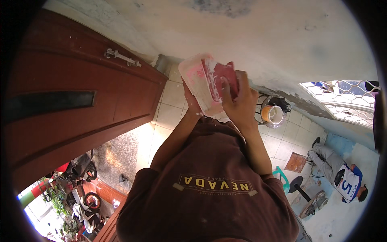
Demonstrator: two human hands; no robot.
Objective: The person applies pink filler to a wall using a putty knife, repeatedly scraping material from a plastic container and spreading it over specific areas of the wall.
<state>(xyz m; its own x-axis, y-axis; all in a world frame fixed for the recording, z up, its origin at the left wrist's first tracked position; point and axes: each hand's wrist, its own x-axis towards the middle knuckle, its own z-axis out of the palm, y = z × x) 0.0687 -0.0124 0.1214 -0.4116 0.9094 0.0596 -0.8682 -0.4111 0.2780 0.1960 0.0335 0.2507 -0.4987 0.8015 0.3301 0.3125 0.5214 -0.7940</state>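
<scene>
My left hand [192, 101] is wrapped around the near left side of a shallow whitish plastic tray [185, 68], which is tilted and smeared with pink and white paste. In my right hand [242, 101] is a red putty spreader [226, 74], gripped between thumb and fingers. White paste coats the spreader's left edge, which lies over the tray. Whether that edge touches the tray floor I cannot tell. Part of the tray is hidden behind the spreader and my right hand.
The plastered wall [274, 44] rises in front. A brown door [80, 64] with a bolt handle [121, 57] stands left. To the right, an orange-and-white tub [272, 115] sits on a stool; beyond are a window grille [346, 99] and another person [338, 173]. Motorbikes [86, 201] stand outside, lower left.
</scene>
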